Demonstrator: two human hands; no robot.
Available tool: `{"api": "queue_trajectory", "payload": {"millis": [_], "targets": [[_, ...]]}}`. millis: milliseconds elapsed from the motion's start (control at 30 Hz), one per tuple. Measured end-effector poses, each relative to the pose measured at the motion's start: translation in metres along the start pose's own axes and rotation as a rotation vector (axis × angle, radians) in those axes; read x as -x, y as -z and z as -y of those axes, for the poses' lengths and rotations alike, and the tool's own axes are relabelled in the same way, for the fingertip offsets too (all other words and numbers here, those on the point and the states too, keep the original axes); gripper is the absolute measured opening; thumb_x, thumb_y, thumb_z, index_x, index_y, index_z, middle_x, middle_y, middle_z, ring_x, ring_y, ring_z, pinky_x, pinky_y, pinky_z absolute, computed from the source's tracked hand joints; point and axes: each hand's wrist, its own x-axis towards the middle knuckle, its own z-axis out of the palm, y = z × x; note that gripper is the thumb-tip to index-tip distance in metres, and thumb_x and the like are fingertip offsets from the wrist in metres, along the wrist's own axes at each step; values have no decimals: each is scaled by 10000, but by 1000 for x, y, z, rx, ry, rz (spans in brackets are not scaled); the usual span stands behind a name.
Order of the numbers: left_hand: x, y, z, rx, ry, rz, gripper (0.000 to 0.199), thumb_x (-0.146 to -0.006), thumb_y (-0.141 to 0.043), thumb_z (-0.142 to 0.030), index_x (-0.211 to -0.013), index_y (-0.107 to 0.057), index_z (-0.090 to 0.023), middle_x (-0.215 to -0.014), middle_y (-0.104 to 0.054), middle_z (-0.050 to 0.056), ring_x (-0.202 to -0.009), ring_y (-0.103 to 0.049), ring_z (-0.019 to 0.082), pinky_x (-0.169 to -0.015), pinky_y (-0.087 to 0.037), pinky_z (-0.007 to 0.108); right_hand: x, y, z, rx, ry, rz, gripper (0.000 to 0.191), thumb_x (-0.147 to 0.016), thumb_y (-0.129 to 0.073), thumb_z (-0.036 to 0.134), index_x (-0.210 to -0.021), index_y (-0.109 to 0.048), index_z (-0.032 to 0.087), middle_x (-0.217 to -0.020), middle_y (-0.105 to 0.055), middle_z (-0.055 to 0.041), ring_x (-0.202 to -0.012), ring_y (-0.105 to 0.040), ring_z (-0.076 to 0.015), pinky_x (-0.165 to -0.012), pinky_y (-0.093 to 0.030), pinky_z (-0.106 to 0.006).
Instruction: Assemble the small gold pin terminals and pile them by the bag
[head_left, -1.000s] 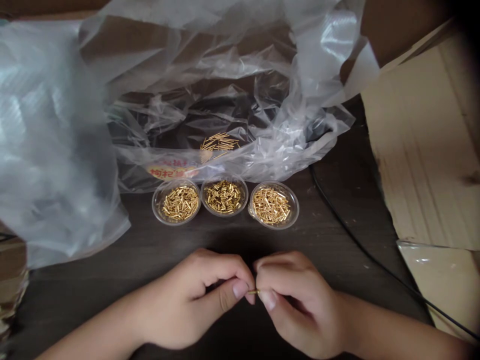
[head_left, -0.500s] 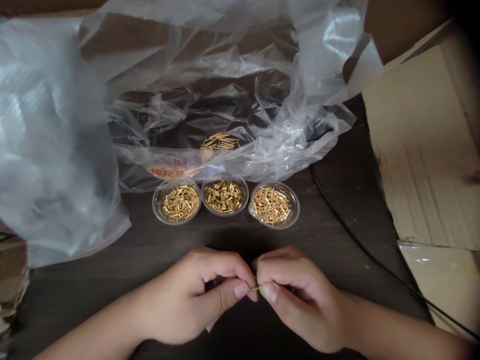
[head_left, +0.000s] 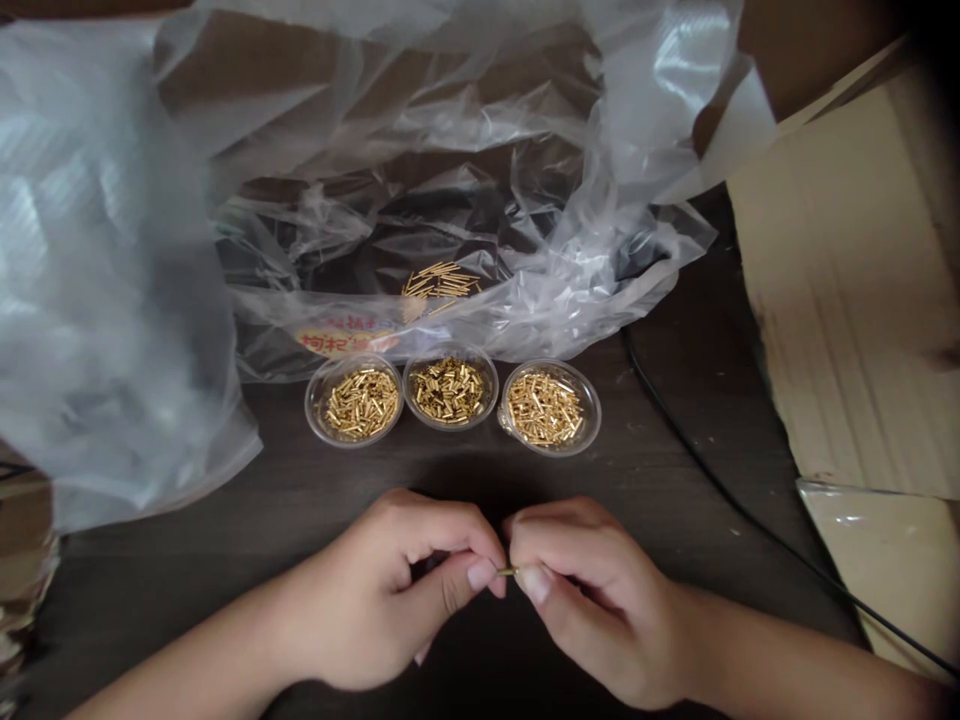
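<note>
Head view: slight pin [head_left: 508, 571] at risk of a slip between two fingertip pinches

Head camera, the only view: the likeliest trouble seems a drop. So little of the pin can be gripped that a sideways twist, or an uneven push from either side, could flick it loose. It sits on the wearer's side of the middle cup [head_left: 450, 427], a little to its right, over the dark table [head_left: 300, 500]; if it fell, it might roll and be hard to spot. A careless reach could also tip the left cup [head_left: 354, 444], just left of the middle cup, or the right cup [head_left: 555, 453], just right of it, and mix their small gold pieces. Tugging the plastic bag [head_left: 622, 270] beyond the middle cup might scatter the loose pins [head_left: 440, 283] lying there.

The left hand [head_left: 405, 595], nearer the wearer than the middle cup and slightly left of it, is drawn in, thumb and index finger pinching one end of the pin. The right hand [head_left: 600, 600], also nearer but to the right of that cup, is curled, thumb tip pressed to index finger around the other end. Whether the pin is one part or two joined is too small to tell.
</note>
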Motion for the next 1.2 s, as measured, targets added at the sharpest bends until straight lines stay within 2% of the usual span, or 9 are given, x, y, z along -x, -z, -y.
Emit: {"api": "queue_trajectory", "payload": {"millis": [233,467,633,733,800,900,967,1100,1200], "targets": [[-3,-1,-1,-42,-66,-16,233,-1038,-501,-239,-859,-606,-133,-637,-527,-28,-424,-506,56,-414,-370,142,1,-1,0,4,-10,0,217,-905,-413,162,-706,-344,214,-600,-382,54,-520,-396,-81,-506,-305,-233],[-7,-2,-8,-54,-159,-61,198,-987,-529,-116,-806,-611,-125,-675,-568,-24,-430,-481,27,-406,-358,118,3,-3,-1,-2,-20,-1,189,-914,-421,161,-730,-417,202,-608,-396,50,-532,-420,-86,-517,-318,-232],[-3,-4,-2,5,-56,-38,232,-1040,-496,-255,-859,-588,-140,-649,-524,-34,-406,-499,51,-386,-363,136,3,-5,-2,-24,-8,-48,222,-943,-432,170,-725,-399,199,-607,-385,54,-530,-394,-77,-519,-298,-225],[1,-5,2,74,-2,-70,266,-1064,-454,-337,-901,-565,-159,-592,-459,-65,-393,-497,68,-380,-380,146,3,-6,-2,-46,-41,-91,278,-988,-439,202,-716,-387,197,-608,-382,55,-540,-380,-77,-528,-292,-224],[2,-6,3,53,-51,-115,233,-1062,-461,-316,-935,-576,-159,-613,-480,-62,-409,-528,71,-396,-404,150,3,-7,-2,-63,-59,-107,314,-1013,-443,234,-705,-395,195,-608,-386,53,-547,-382,-81,-532,-292,-227],[3,-7,3,-96,-198,-234,97,-1012,-568,-224,-1052,-631,-162,-670,-511,-59,-469,-578,67,-479,-456,165,3,-7,-3,-70,-59,-105,343,-1028,-452,264,-694,-432,190,-606,-405,49,-550,-394,-85,-530,-292,-229],[3,-7,3,-217,-295,-331,146,-964,-642,-170,-1107,-670,-175,-653,-525,-63,-513,-580,71,-539,-469,179,2,-7,-3,-52,-42,-99,334,-1027,-457,261,-703,-482,184,-609,-433,46,-555,-418,-87,-541,-313,-225],[4,-6,-1,-341,-443,-386,101,-941,-678,-124,-983,-740,-192,-734,-687,-7,-639,-618,96,-641,-493,206,0,-9,-3,-15,8,-85,301,-1026,-467,254,-774,-609,170,-644,-525,27,-598,-517,-95,-584,-382,-216],[8,-7,-9,-355,-476,-410,91,-947,-656,-115,-932,-718,-179,-760,-712,9,-685,-637,111,-656,-498,212,1,-8,3,6,72,-30,280,-1025,-487,270,-837,-661,156,-704,-606,-1,-639,-575,-106,-610,-424,-220]]}}
